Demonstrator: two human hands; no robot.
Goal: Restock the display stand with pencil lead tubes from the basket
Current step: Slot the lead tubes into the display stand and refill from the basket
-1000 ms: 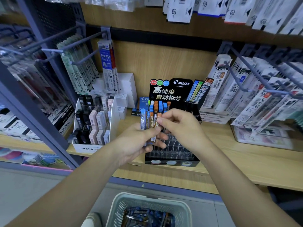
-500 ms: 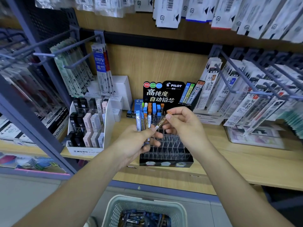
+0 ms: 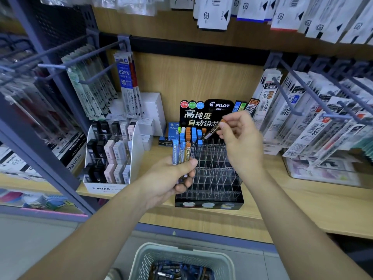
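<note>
A black Pilot display stand (image 3: 210, 201) with a clear grid of slots sits on the wooden shelf; several blue and orange lead tubes (image 3: 191, 134) stand in its back rows. My left hand (image 3: 171, 178) grips a bunch of blue and orange tubes (image 3: 181, 152) upright at the stand's left front. My right hand (image 3: 240, 138) pinches one orange-capped tube (image 3: 212, 133), tilted, above the stand's back rows. A pale green basket (image 3: 145, 257) holding more tubes sits on the floor below.
A white Mono eraser box (image 3: 105, 187) stands left of the stand. Metal pegs with hanging refill packs jut out at left (image 3: 88, 57) and right (image 3: 286, 96). A clear box (image 3: 323, 170) sits on the shelf at right.
My right hand pulled one orange-capped tube out of the bunch and lifted it up and to the right, over the stand. My left hand kept holding the rest.
</note>
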